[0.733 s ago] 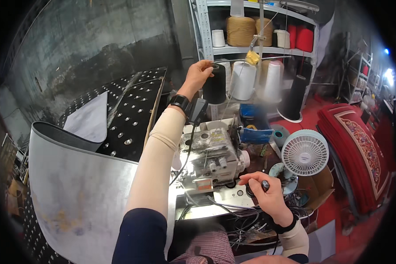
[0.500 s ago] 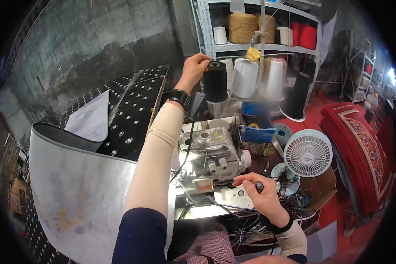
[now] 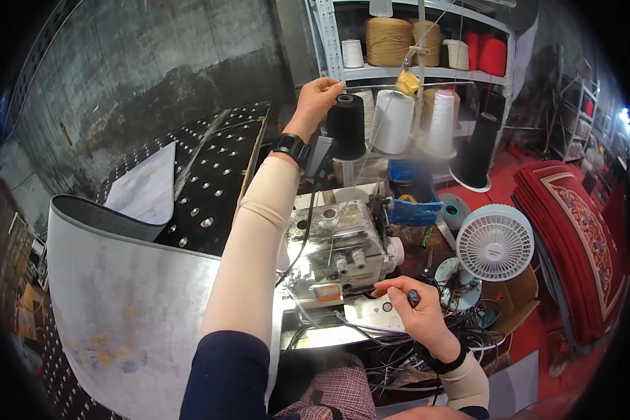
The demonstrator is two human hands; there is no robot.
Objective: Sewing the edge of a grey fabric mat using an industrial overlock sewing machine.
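Note:
My left hand (image 3: 316,106) is raised, its fingertips pinched together at the left end of a thin metal rod (image 3: 441,85). What is between them is too small to make out. Just below stands a black thread cone (image 3: 346,127), with a white thread cone (image 3: 393,122) to its right. My right hand (image 3: 420,315) is low, in front of the sewing machine (image 3: 339,234), its fingers curled round a small black-ended tool (image 3: 414,299) whose kind I cannot tell. Its index fingertip is close to the machine's pale base plate (image 3: 371,313).
A grey mat (image 3: 140,301) curls up on the left, over a black table with shiny studs (image 3: 213,185). At the right are a small white fan (image 3: 495,243) and a stack of red carpets (image 3: 563,245). Tangled black cables (image 3: 392,360) lie below my right hand. Yarn cones fill a shelf (image 3: 434,73) behind.
My left hand has shifted slightly right and up, its fingertips now above the black cone, closer to the rod's end. My right hand keeps the tool and has hardly moved.

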